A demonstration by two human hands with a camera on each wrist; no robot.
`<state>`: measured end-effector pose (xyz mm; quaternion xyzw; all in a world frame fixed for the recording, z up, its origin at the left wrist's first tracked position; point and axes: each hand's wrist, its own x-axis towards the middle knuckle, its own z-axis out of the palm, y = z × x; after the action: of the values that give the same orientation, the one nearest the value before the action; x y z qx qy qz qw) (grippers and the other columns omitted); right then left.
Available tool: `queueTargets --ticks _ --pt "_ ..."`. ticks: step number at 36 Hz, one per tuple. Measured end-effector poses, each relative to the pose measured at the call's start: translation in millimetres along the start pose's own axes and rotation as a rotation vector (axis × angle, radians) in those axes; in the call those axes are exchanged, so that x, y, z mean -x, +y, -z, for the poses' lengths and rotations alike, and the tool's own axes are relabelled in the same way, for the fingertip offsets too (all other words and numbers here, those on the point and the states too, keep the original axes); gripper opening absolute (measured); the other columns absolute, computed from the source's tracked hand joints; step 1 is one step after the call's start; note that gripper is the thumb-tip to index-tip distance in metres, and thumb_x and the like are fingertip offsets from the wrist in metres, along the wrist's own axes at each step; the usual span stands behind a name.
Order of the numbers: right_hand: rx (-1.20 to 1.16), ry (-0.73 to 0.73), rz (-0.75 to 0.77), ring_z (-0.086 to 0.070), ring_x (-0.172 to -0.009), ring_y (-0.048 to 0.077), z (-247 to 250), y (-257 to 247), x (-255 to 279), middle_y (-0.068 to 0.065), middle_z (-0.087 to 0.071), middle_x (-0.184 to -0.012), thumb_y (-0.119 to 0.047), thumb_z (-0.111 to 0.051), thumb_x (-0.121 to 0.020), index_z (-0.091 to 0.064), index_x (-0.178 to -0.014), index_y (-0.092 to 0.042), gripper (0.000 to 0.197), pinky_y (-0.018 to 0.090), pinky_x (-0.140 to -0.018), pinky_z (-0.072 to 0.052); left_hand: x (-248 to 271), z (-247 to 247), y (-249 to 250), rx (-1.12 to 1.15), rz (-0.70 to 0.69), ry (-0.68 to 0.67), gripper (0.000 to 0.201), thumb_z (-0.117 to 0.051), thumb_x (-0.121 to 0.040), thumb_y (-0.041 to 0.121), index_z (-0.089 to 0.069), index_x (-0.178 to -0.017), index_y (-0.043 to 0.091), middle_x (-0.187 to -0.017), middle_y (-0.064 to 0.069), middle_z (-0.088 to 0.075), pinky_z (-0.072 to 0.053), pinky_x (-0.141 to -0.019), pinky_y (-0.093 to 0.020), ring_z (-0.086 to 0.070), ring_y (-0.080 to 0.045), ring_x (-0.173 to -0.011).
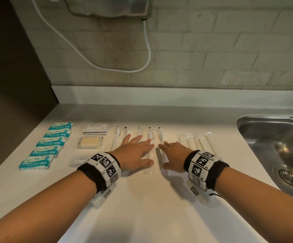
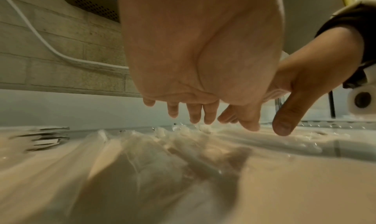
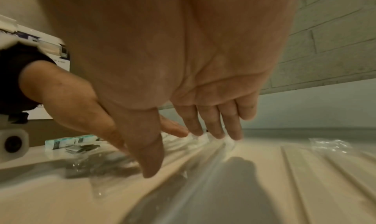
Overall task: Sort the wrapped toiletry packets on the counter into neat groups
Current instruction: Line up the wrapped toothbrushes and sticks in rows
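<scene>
Several clear-wrapped toothbrush packets [image 1: 150, 137] lie side by side in the middle of the white counter [image 1: 142, 199]. My left hand [image 1: 135, 151] lies flat over them with straight, spread fingers [image 2: 194, 116]. My right hand [image 1: 172, 156] is flat beside it, fingers [image 3: 215, 127] straight and reaching down to the rightmost wrapped toothbrush [image 3: 205, 160]. Neither hand grips anything. To the left sit a column of teal packets [image 1: 49, 145], a stack of shampoo sachets [image 1: 95, 128], a wrapped yellow soap [image 1: 91, 142] and a toothpaste sachet [image 1: 79, 161]. Wrapped white sticks [image 1: 197, 143] lie to the right.
A steel sink [image 1: 280, 146] with its drain [image 1: 290, 178] is set into the counter at the right. A brick wall [image 1: 194, 50] stands behind, with a wall unit [image 1: 107, 6] and a hanging white cable [image 1: 107, 65]. A dark panel [image 1: 10, 76] borders the left.
</scene>
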<state>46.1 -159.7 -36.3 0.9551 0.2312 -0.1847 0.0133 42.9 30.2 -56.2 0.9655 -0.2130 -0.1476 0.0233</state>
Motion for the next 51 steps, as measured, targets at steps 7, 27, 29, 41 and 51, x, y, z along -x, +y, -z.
queueTargets --ticks 7,27,29,41,51 --pt "0.05 0.086 0.143 -0.021 -0.146 0.027 15.2 -19.3 -8.1 0.006 -0.021 -0.16 -0.042 -0.052 -0.094 -0.02 -0.153 -0.018 0.071 0.041 -0.119 -0.015 16.9 17.6 -25.0 0.002 0.157 0.082 0.068 -0.039 -0.097 0.054 -0.016 -0.155 0.028 -0.164 0.004 -0.004 0.012 -0.118 -0.047 0.006 -0.019 -0.151" --pt "0.17 -0.026 0.112 -0.03 -0.14 0.029 2.9 -64.5 -54.3 0.008 -0.041 -0.146 -0.055 -0.049 -0.089 -0.034 -0.146 -0.015 0.071 0.044 -0.119 -0.014 27.5 8.0 -51.3 -0.096 0.198 -0.085 0.071 -0.033 -0.096 0.061 -0.015 -0.155 0.026 -0.163 0.008 -0.011 0.013 -0.117 -0.052 0.007 -0.023 -0.151" --pt "0.162 -0.029 0.12 -0.034 -0.137 0.029 2.7 -63.1 -55.0 0.007 -0.045 -0.143 -0.054 -0.051 -0.088 -0.039 -0.143 -0.015 0.068 0.043 -0.118 -0.017 27.1 7.0 -51.4 -0.089 0.199 -0.086 0.071 -0.032 -0.096 0.061 -0.014 -0.155 0.025 -0.163 0.008 -0.01 0.013 -0.117 -0.051 0.007 -0.023 -0.151" --pt "0.106 -0.009 0.135 -0.047 -0.123 0.026 1.1 -56.3 -57.0 0.004 -0.055 -0.126 -0.052 -0.056 -0.082 -0.052 -0.129 -0.017 0.058 0.04 -0.111 -0.028 26.4 2.9 -48.1 -0.044 0.218 -0.066 0.072 -0.033 -0.096 0.061 -0.014 -0.155 0.026 -0.163 0.007 -0.011 0.011 -0.117 -0.05 0.005 -0.021 -0.151" --pt "0.064 0.083 0.127 -0.023 -0.145 0.027 20.2 -15.1 -14.6 0.006 -0.027 -0.158 -0.054 -0.041 -0.095 -0.028 -0.15 -0.016 0.069 0.043 -0.12 -0.012 16.8 34.3 -19.2 0.039 0.162 0.048 0.074 -0.045 -0.092 0.061 -0.016 -0.154 0.032 -0.164 0.003 -0.009 0.01 -0.118 -0.046 0.004 -0.02 -0.151"
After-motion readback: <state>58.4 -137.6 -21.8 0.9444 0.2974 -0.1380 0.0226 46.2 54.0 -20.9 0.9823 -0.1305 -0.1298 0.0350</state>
